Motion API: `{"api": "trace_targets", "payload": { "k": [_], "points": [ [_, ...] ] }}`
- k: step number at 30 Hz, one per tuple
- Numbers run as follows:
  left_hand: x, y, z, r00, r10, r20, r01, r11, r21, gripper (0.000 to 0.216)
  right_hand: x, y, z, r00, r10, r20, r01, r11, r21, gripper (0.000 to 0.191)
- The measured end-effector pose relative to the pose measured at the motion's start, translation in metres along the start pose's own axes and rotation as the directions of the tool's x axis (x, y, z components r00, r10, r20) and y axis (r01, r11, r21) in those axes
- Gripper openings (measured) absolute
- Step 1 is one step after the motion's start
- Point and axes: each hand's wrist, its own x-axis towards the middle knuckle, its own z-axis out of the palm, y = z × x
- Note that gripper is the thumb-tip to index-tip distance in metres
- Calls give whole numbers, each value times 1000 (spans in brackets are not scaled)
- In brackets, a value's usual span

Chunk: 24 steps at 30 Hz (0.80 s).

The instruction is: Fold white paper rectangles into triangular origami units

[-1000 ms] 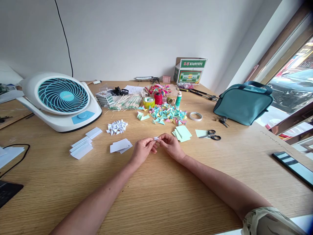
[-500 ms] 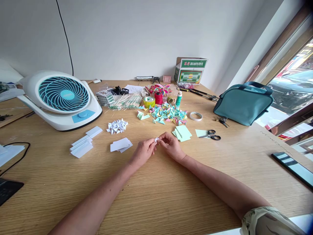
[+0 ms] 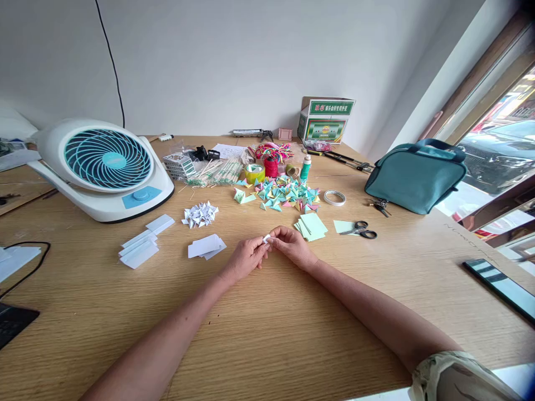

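Observation:
Between the fingertips of both hands is a small folded piece of white paper (image 3: 266, 239), mostly covered by the fingers. My left hand (image 3: 247, 256) pinches it from the left, and my right hand (image 3: 291, 246) grips it from the right. Left of the hands lie a few white paper slips (image 3: 204, 245), and behind those a heap of folded white paper pieces (image 3: 200, 215). Folded coloured paper triangles (image 3: 286, 194) are piled beyond the hands. Just right of my right hand are pale green paper sheets (image 3: 312, 226).
Scissors (image 3: 360, 229) rest on green paper at right, near a tape roll (image 3: 335, 197). A fan (image 3: 108, 167) stands left, more white slips (image 3: 140, 249) before it. A teal bag (image 3: 413, 175) and a phone (image 3: 501, 287) are right. Thread spools (image 3: 271, 166) stand at the back.
Both hands stay in nearly the same place. The fingers have shifted slightly on the white paper, which now shows as a smaller, more compact shape.

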Motion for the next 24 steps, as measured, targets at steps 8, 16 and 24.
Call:
{"api": "trace_targets", "payload": {
  "k": [8,16,24],
  "points": [
    [0,4,-6,999,-53,-4,52,985,-162,29,-1,-5,-2,985,35,-168,-60,988,-145,34],
    [3,3,-2,987,-115,-109,70,934,-351,27,-3,-1,0,983,90,-157,-111,985,-130,37],
    [1,8,2,947,-312,-72,175,694,-699,31,-3,0,6,994,21,-108,-31,995,-90,31]
  ]
}}
